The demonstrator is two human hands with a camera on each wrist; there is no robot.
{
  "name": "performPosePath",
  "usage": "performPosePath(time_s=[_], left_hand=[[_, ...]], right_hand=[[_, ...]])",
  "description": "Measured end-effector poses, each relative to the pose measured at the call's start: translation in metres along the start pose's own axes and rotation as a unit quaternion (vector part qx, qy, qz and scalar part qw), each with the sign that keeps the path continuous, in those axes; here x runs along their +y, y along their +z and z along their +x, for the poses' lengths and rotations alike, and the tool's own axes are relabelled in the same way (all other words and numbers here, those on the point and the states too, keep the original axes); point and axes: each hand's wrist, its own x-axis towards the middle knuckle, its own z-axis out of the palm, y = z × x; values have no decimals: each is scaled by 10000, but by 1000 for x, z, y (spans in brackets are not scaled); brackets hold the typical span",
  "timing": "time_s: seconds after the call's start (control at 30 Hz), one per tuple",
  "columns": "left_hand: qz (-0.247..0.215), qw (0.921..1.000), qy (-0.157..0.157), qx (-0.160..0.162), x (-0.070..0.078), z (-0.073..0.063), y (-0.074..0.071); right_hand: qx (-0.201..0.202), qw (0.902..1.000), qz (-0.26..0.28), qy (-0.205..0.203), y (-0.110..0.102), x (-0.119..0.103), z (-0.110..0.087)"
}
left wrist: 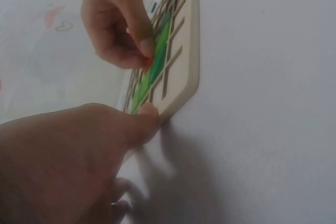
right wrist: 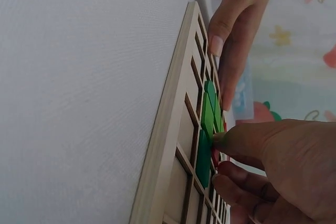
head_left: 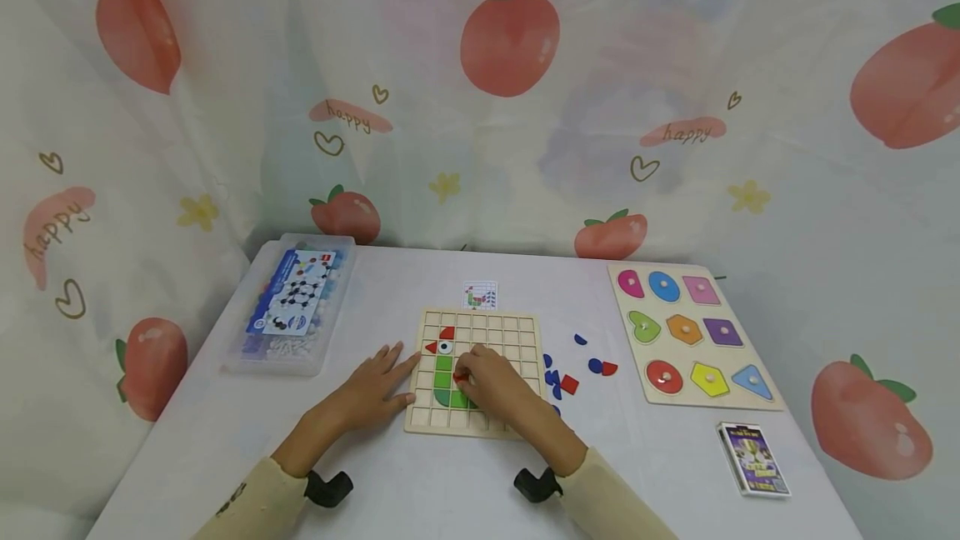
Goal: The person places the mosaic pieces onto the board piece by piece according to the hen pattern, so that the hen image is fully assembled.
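Nearest to the camera lay your light sleeves (head_left: 611, 490). Your right hand (head_left: 489, 380) pinched a red piece (right wrist: 216, 157) between the thumb and fingertips, just beside the green pieces (head_left: 443, 363) in the wooden board (head_left: 517, 340). Your left hand (head_left: 371, 390), its fingers spread and not clenched, touched the left edge of this board. The backdrop (head_left: 420, 40) carried "happy" three times; writing on the box label (head_left: 292, 294) and card pack (head_left: 753, 458) was too small for reading
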Motion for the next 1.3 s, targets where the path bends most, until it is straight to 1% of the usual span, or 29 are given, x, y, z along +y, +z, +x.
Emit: performPosePath(time_s=[0.17,0.23,0.33,0.43,0.53,0.6,0.73,0.87,0.97,1.1,1.3], left_hand=[[22,10000,-36,-8,0,1,1],[50,10000,-58,-21,0,2,2],[49,10000,-47,7,1,2,2],[48,10000,-45,12,1,2,2],[45,10000,-33,28,1,2,2],[60,10000,-32,31,1,2,2],[69,10000,-38,30,1,1,2],[96,9999,-32,28,1,2,2],[114,9999,-40,17,2,1,1],[80,9999,-65,-1,3,0,1],[12,10000,-69,11,4,-1,0]], right_hand=[[16,9999,67,94,-1,2,-3],[-17,9998,91,201,-3,4,-5],[-39,9988,168,468,-9,11,-11],[-33,9953,251,930,-20,24,-18],[20,9884,384,1471,-32,42,-31],[114,9836,443,1746,-40,55,-43],[247,9751,701,2090,-54,79,-67],[253,9674,862,2368,-58,97,-85],[315,9655,936,2409,-54,106,-92],[477,9669,992,2303,-49,112,-94],[657,9708,724,2193,-48,113,-91]])
